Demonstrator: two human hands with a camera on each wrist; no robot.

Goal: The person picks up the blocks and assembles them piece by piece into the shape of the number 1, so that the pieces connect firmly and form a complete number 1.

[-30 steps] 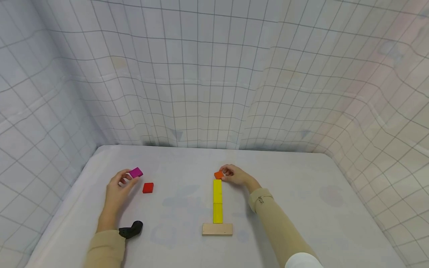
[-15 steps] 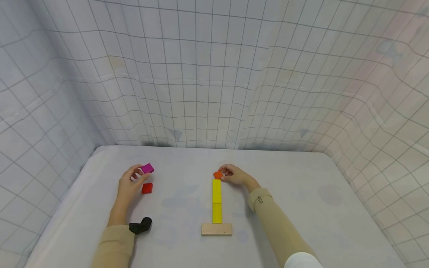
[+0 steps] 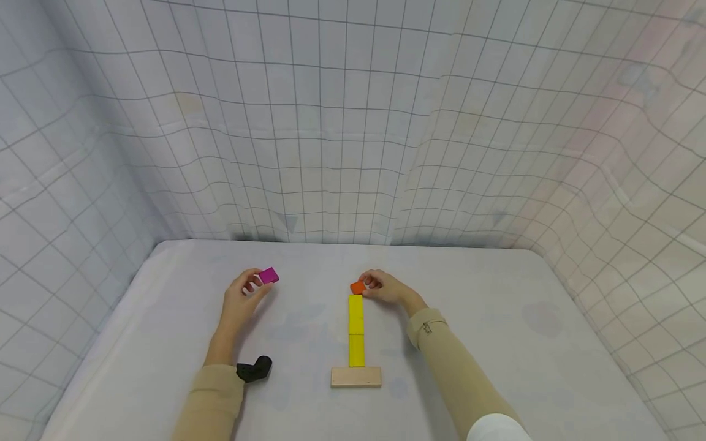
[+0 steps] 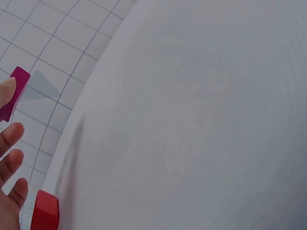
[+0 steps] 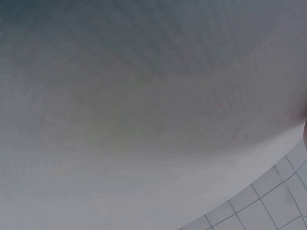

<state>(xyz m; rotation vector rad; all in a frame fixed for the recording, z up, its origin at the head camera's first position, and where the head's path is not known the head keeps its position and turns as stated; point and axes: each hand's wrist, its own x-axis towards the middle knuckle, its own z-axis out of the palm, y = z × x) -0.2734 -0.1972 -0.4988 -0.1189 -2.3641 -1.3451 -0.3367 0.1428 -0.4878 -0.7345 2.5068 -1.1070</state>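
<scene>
A magenta block (image 3: 269, 275) is pinched between the thumb and finger of my left hand (image 3: 240, 299), held up over the left part of the table. The left wrist view shows the same magenta block (image 4: 17, 91) at the fingertips, with a red block (image 4: 45, 211) below the hand; in the head view my left hand and arm hide that one. My right hand (image 3: 388, 288) pinches an orange block (image 3: 357, 287) at the far end of two yellow blocks (image 3: 356, 314) lying end to end. At their near end a plain wooden block (image 3: 355, 378) lies crosswise.
A white cloth (image 3: 485, 367) covers the table. Grid-patterned curtains (image 3: 353, 122) hang behind it and along both sides. A black camera mount (image 3: 255, 370) sticks out from my left wrist.
My left hand has moved right, carrying the magenta block, and now covers the red block in the head view. The right hand and the orange block have stayed nearly still.
</scene>
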